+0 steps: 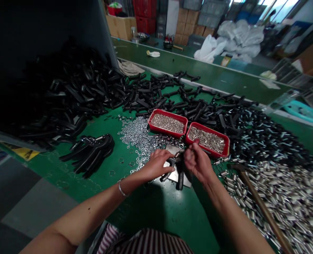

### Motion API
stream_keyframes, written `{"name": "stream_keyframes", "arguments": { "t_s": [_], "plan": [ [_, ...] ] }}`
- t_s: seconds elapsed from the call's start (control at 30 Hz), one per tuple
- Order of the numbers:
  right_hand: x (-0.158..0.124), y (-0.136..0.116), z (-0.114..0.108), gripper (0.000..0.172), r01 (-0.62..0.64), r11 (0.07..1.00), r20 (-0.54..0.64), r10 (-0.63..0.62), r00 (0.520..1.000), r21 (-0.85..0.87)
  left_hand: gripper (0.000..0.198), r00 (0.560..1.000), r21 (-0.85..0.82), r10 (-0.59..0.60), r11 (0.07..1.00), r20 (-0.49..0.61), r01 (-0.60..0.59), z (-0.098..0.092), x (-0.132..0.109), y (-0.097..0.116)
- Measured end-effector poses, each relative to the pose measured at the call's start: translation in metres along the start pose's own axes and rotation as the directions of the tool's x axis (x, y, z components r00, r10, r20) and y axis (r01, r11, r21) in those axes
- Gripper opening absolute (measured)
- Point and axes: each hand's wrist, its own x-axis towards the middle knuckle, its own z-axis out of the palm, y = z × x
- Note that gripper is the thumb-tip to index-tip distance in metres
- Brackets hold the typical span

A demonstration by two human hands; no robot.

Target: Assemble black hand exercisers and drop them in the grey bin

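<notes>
My left hand (pixel 158 164) presses down on black plastic handle parts (pixel 172 169) that lie on a small grey metal plate (pixel 184 180) on the green table. Its fingers curl over the parts. My right hand (pixel 196 160) hovers just to the right, fingers pinched together on something too small to make out. Behind my hands stand two red trays: the left tray (pixel 167 123) holds small silver pieces, the right tray (pixel 208 139) holds silver pins. A spread of silver washers (pixel 137 135) lies left of the trays.
A large heap of black handles (pixel 74 91) fills the table's left and back. A separate bundle of handles (pixel 90 151) lies nearer. Silver sleeves (pixel 291 197) cover the right side, with a wooden hammer handle (pixel 262 208) across them. Boxes and white bags stand beyond.
</notes>
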Motion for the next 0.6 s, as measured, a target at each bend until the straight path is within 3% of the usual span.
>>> {"name": "stream_keyframes", "arguments": {
  "t_s": [0.07,0.13,0.2,0.3,0.4,0.5,0.6],
  "plan": [
    [0.004,0.002,-0.002,0.044,-0.050,0.954,-0.069,0.074,0.995,0.297,0.049,1.000,0.006,0.010,1.000,0.015,-0.010,-0.002,0.000,0.001],
    [-0.002,0.004,0.001,0.033,-0.126,0.804,-0.043,0.185,0.982,0.581,0.049,1.000,-0.005,0.018,1.000,0.014,-0.018,-0.003,0.000,0.001],
    [-0.012,0.008,0.005,0.028,-0.187,0.740,0.005,0.242,0.970,0.646,0.048,1.000,-0.017,0.014,1.000,0.007,-0.013,-0.004,0.001,0.000],
    [-0.029,0.019,0.002,0.027,-0.204,0.878,-0.029,0.240,0.970,0.433,0.048,1.000,-0.019,0.005,1.000,0.009,-0.005,-0.003,0.000,-0.001],
    [-0.040,0.040,-0.025,0.026,-0.271,0.961,0.024,0.270,0.963,0.059,0.051,0.999,0.008,0.022,1.000,0.030,-0.022,-0.004,-0.003,0.000],
    [-0.045,0.058,-0.069,0.031,-0.219,0.906,0.189,0.301,0.935,-0.362,0.055,0.993,0.038,0.083,0.996,0.079,-0.086,-0.013,0.002,0.001],
    [-0.037,0.054,-0.106,0.032,-0.071,0.812,0.142,0.186,0.972,-0.580,0.034,0.989,0.113,0.147,0.983,0.004,-0.146,-0.038,0.032,-0.003]
  ]
}}
